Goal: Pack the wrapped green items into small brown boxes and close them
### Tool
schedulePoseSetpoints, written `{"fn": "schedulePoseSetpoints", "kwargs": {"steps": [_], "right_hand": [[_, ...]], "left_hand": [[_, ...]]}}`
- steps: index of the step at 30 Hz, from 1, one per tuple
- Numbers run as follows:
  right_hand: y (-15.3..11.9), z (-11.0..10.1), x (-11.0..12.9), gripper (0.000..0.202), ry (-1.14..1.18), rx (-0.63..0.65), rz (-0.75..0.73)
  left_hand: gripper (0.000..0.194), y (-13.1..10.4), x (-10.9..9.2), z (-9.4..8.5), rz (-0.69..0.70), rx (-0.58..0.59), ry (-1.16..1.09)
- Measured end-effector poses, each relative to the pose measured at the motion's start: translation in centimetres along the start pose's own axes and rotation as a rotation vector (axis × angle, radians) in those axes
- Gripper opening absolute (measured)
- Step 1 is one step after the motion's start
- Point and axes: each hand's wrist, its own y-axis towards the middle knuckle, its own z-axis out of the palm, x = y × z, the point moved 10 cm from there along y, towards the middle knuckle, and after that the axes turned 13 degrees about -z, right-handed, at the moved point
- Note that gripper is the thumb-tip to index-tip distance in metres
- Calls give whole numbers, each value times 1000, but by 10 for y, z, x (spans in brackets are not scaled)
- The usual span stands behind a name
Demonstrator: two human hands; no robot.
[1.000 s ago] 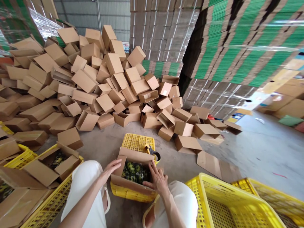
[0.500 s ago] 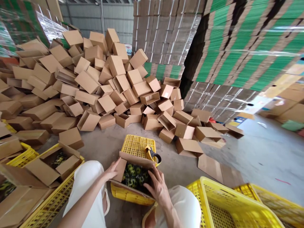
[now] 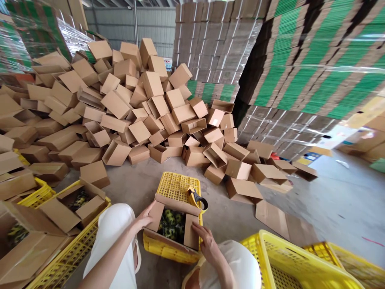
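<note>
An open cardboard box [image 3: 171, 244] rests on an upturned yellow crate [image 3: 177, 187] between my knees. Inside it lie dark, shiny wrapped items with yellow-green patches [image 3: 172, 225]. My left hand [image 3: 144, 216] lies along the box's left edge, fingers stretched on the left flap. At the right side, my right hand [image 3: 207, 240] touches the right flap [image 3: 191, 232] with its fingers extended; this flap is folded inward over part of the contents. A yellow tape dispenser [image 3: 197, 197] sits on the crate just behind the box.
A big heap of empty cardboard boxes [image 3: 138, 108] spreads beyond the crate. At the left, a yellow crate [image 3: 75, 245] holds open filled boxes [image 3: 78, 204]. Another yellow crate [image 3: 300, 261] stands at the right. Strapped cardboard stacks [image 3: 219, 44] rise behind.
My right hand has moved from over the contents to the box's right side. The right flap now shows folded inward. The view has shifted slightly.
</note>
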Motion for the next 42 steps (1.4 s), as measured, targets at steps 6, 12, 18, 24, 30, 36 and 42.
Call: {"fn": "schedulePoseSetpoints", "kwargs": {"steps": [6,12,18,24,30,36,42], "right_hand": [[-22,7,-2,88,290,231,151],[-25,3,8,90,372,183,209],[-3,-17,5,54,156,-209,167],[12,-19,-8,65,27,-391,230],[20,-14,-15,86,144,-348,182],[17,-26,6,59,102,-290,163],[20,-31,18,67,-42,-256,130]], "left_hand": [[110,-7,-4,-4,-106,-31,-112],[102,-10,0,-5,-103,37,-202],[69,-2,1,-17,-47,-66,-299],[84,0,2,-10,-123,-73,-271],[91,-6,-2,-4,-150,-53,-311],[66,-17,-18,-9,-55,-154,-186],[71,-24,-16,-12,-131,-184,-205]]}}
